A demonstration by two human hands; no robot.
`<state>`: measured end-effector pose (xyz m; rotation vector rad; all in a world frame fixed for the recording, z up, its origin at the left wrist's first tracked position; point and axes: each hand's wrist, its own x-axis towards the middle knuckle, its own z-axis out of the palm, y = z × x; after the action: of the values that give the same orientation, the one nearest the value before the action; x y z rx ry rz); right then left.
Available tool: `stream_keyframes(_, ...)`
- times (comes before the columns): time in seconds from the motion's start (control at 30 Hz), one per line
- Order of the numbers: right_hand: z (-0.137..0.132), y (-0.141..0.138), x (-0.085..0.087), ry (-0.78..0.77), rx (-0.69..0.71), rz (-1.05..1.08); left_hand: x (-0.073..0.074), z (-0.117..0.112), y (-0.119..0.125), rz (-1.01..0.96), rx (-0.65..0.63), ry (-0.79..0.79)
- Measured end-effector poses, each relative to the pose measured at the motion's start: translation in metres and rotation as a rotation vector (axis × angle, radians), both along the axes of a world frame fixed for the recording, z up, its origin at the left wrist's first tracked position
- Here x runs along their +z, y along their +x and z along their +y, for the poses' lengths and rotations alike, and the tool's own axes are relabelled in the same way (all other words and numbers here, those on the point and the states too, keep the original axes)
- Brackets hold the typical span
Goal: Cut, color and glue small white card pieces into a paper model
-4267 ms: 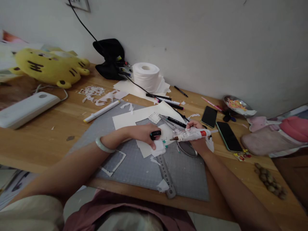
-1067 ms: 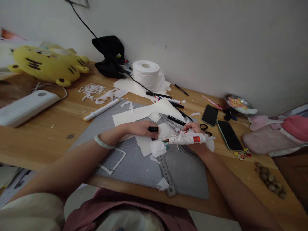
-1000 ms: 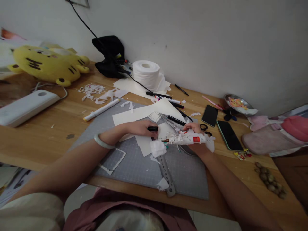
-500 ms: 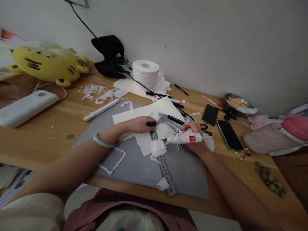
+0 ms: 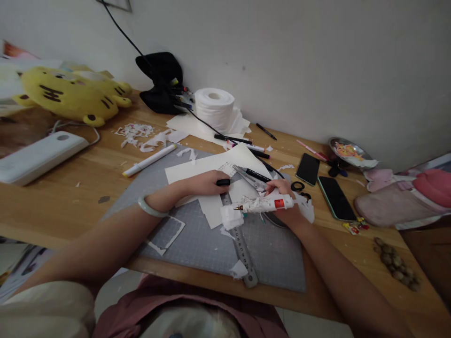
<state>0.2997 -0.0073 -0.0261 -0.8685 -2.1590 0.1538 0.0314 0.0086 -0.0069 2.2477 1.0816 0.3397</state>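
My left hand (image 5: 206, 183) rests on white paper sheets (image 5: 211, 166) on the grey cutting mat (image 5: 197, 239), its fingers closed on a small black cap (image 5: 223, 182). My right hand (image 5: 283, 197) grips a paper-wrapped white glue tube (image 5: 268, 204) whose nozzle points left at a small white paper scrap (image 5: 230, 217). A metal ruler (image 5: 241, 244) runs from between the hands toward the mat's near edge. Scissors (image 5: 246, 176) and a black pen (image 5: 258, 175) lie just behind the hands.
Two phones (image 5: 307, 168) (image 5: 334, 198) lie at the right. A toilet roll (image 5: 214, 110), a black pouch (image 5: 162, 84) and markers stand by the wall. A white marker (image 5: 150, 160), paper scraps (image 5: 136, 131), a white device (image 5: 38, 157) and a yellow plush (image 5: 70, 96) are left.
My left hand has drawn back from the paper scrap with the black cap. The glue tube has swung down and left, its nozzle now close to the scrap. The ruler's upper part is uncovered.
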Motion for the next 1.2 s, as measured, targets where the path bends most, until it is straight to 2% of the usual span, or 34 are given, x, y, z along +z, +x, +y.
stream_keyframes(0.47, 0.0005, 0.0006, 0.0014, -0.033, -0.039, 0.007, -0.0002, -0.0002, 0.0005, -0.032, -0.013, -0.004)
stream_keyframes(0.9, 0.0027, 0.0022, -0.0005, 0.025, -0.026, 0.043, -0.0043, 0.0012, 0.0007, -0.021, -0.019, 0.021)
stream_keyframes(1.2, 0.0017, -0.0003, 0.0029, 0.058, -0.003, -0.008, -0.0040, 0.0015, 0.0003, -0.027, -0.016, 0.011)
